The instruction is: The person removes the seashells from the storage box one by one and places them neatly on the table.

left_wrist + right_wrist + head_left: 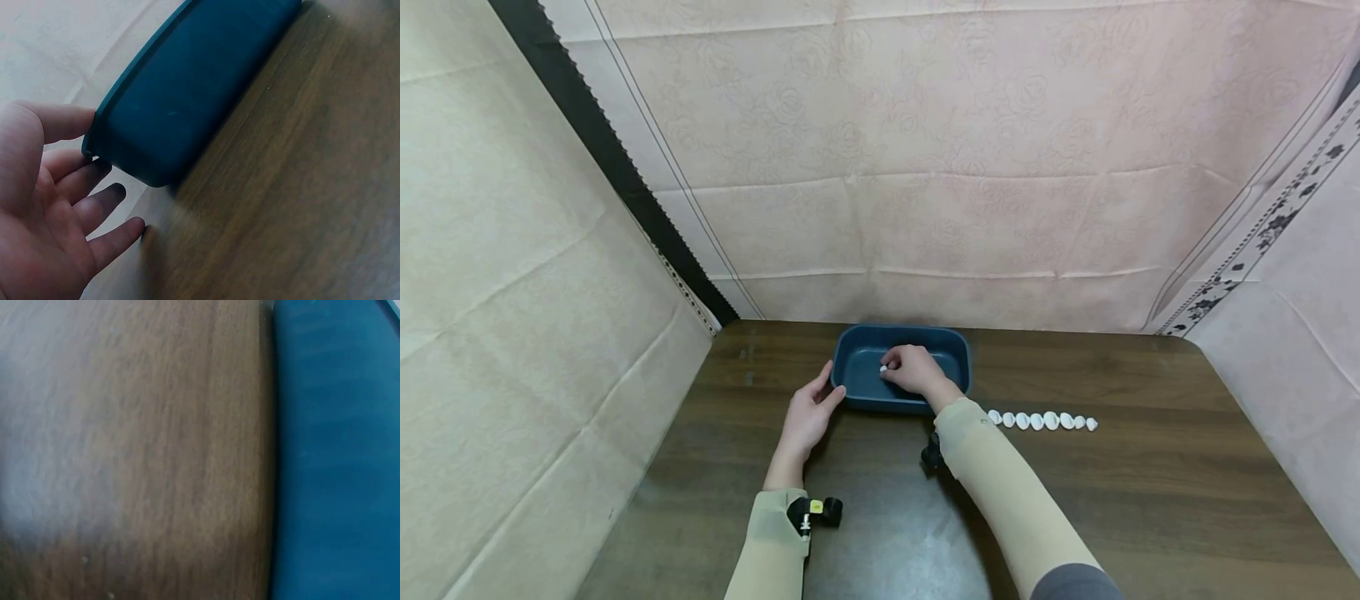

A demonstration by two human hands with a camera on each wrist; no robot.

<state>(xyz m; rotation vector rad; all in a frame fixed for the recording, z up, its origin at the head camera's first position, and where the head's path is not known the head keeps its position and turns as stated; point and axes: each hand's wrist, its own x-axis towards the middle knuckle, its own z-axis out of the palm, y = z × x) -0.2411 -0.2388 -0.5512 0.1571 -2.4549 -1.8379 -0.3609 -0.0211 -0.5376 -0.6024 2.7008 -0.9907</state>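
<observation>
A dark blue rectangular box (857, 400) with an open top stands near the back edge of the table. My left hand (805, 421) is at its left front corner; in the left wrist view the thumb touches the box's rim, while the other fingers are extended, the last two apart from it. Inside the box outline, my right hand (913, 369) pinches a small white piece (883, 368) between thumb and fingertips. The right wrist view shows only the box's side (337, 456) and the table, not the hand.
A row of several small white round pieces (1051, 421) lies on the brown wooden table (1150, 500), right of the box and partly behind the right sleeve (1000, 475). Pale cloth (962, 167) hangs behind the table and along both sides.
</observation>
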